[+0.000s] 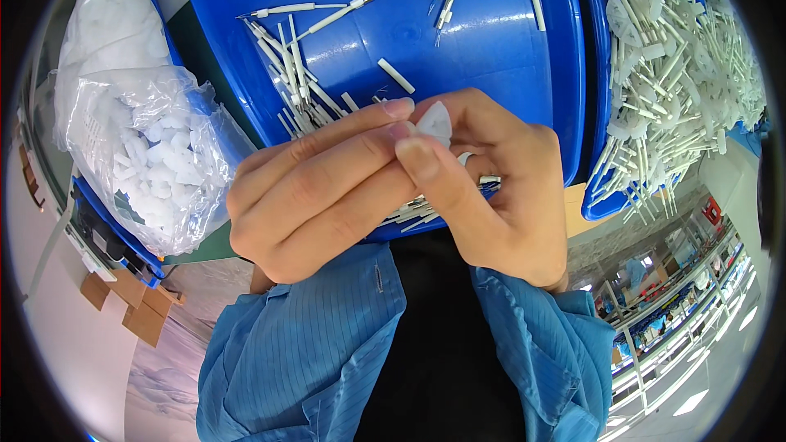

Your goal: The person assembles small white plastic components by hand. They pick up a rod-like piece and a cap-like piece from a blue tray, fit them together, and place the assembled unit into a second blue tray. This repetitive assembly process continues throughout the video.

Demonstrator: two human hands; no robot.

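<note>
Over the near edge of a blue tray [458, 57], my two hands meet fingertip to fingertip. Between the thumb and fingers of my right hand [512, 188] is a small translucent white plastic piece [435, 122], pointed at its top. My left hand [323, 184] is closed, its fingers pressed together and their tips against the left side of that piece. Its thumb is hidden, and whatever it pinches cannot be made out. White rods [295, 65] with thin metal tips lie in the tray beyond my hands, several more partly covered below them.
At left, a clear plastic bag [151, 164] holds many small white pieces. A second blue bin [602, 205] at right is heaped with white rods joined to translucent pieces [655, 82]. Cardboard [147, 311] lies at lower left; shelving [663, 303] stands at lower right.
</note>
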